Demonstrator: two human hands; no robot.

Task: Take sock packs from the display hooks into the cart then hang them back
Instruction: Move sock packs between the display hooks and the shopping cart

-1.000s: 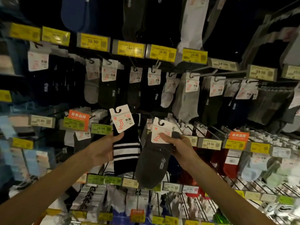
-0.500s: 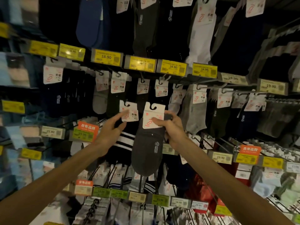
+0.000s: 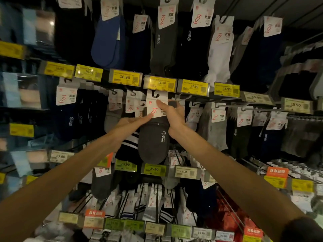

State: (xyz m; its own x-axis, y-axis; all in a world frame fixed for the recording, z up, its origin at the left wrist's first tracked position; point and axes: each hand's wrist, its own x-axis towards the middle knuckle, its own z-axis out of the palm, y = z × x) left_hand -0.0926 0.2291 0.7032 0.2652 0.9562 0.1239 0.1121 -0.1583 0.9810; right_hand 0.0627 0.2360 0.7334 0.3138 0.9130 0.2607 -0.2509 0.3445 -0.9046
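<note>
Dark grey cotton sock pack (image 3: 153, 144) lifted since a second ago; its white card top now just beneath the yellow 16.90 price tag (image 3: 161, 82). Right hand (image 3: 174, 117) pinches the card. Left hand (image 3: 132, 124), fingers straight, touches its lower edge. Rehanging looks close, not yet hooked.

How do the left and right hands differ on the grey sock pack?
The right hand grips the grey sock pack by its card, thumb on front; the left hand only touches the card's lower edge with straight fingers. Right hand sits higher, left lower. Both touch the card.
</note>
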